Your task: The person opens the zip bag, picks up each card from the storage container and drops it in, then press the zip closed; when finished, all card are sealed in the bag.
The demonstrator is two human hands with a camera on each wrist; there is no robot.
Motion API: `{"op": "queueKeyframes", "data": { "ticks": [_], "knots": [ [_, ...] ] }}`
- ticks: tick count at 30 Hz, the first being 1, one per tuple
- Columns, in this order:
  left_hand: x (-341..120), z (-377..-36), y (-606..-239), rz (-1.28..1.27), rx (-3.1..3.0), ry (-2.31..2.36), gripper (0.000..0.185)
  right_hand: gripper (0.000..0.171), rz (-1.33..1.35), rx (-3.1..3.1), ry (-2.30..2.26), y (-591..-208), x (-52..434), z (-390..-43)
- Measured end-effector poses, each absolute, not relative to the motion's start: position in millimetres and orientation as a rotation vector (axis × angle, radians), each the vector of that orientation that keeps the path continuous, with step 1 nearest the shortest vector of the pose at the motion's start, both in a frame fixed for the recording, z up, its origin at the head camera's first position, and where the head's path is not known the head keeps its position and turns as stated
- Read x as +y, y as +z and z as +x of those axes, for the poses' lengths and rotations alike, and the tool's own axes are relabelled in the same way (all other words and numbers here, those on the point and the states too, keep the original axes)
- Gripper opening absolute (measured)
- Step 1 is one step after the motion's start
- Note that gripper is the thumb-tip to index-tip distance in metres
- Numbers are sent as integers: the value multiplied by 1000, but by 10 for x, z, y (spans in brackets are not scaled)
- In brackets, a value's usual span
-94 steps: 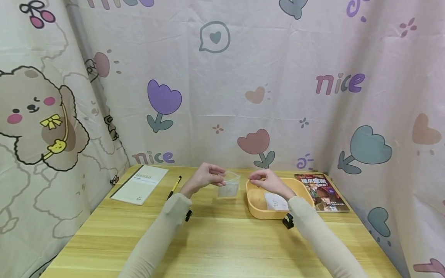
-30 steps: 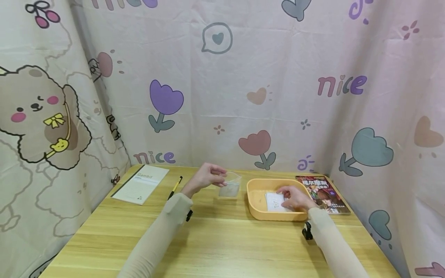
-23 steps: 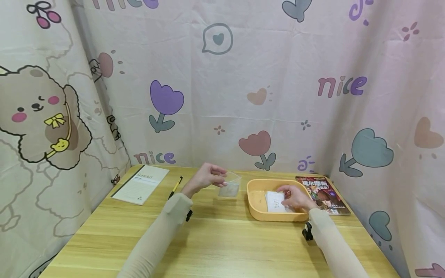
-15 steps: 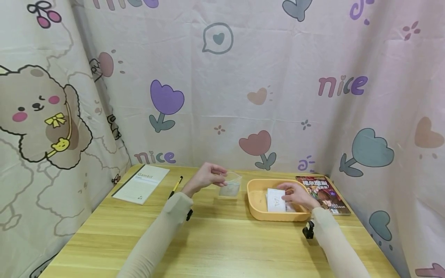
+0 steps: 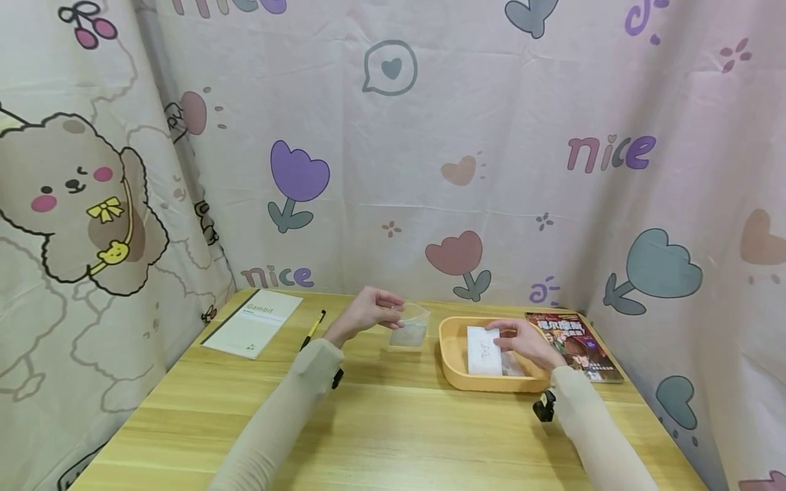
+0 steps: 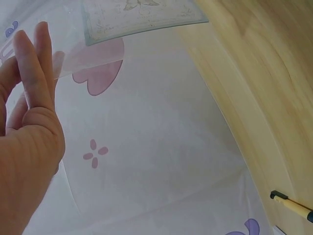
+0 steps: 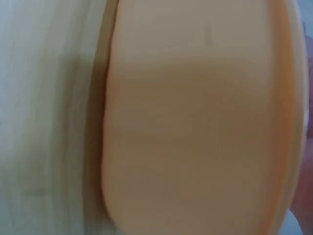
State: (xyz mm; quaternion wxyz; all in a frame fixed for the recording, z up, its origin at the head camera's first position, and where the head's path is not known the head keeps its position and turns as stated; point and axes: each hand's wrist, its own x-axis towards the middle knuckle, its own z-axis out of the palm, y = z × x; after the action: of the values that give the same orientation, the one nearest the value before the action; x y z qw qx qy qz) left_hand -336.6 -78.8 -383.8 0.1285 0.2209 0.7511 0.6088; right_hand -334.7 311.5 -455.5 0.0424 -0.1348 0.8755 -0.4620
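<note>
My left hand (image 5: 368,315) pinches the top edge of a small clear plastic bag (image 5: 410,333) above the table. In the left wrist view, that bag holds a printed card (image 6: 146,19) with a pale border, and the left fingers (image 6: 33,73) are at its edge. My right hand (image 5: 525,341) is over the yellow-orange basket (image 5: 453,354), thumb and fingers pinching the right edge of a white card or folded paper (image 5: 484,351) with faint drawing. Beside it in the basket lies something clear and crinkled (image 5: 511,365). The right wrist view mostly shows the basket's outer wall (image 7: 195,127).
A white notebook (image 5: 253,323) marked "Gambit" lies at the table's left, with a yellow and black pen (image 5: 313,329) near the left wrist. Behind the basket's right side is a colourful magazine (image 5: 577,344). A printed curtain (image 5: 381,170) hangs behind the table.
My right hand has moved from beside the bag into the basket, taken hold of the white card and raised it slightly. The left hand keeps the bag in place.
</note>
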Motion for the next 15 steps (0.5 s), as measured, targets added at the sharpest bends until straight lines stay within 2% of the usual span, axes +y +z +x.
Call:
{"op": "queueKeyframes", "data": {
  "ticks": [8, 15],
  "knots": [
    [-772, -3363, -3834, 638, 2172, 1785, 37, 46, -437, 2525, -1661, -4383, 2945, -3302],
    [-780, -3355, -3837, 634, 2170, 1790, 37, 43, -485, 2536, -1701, -4234, 2749, -3265]
  ]
}}
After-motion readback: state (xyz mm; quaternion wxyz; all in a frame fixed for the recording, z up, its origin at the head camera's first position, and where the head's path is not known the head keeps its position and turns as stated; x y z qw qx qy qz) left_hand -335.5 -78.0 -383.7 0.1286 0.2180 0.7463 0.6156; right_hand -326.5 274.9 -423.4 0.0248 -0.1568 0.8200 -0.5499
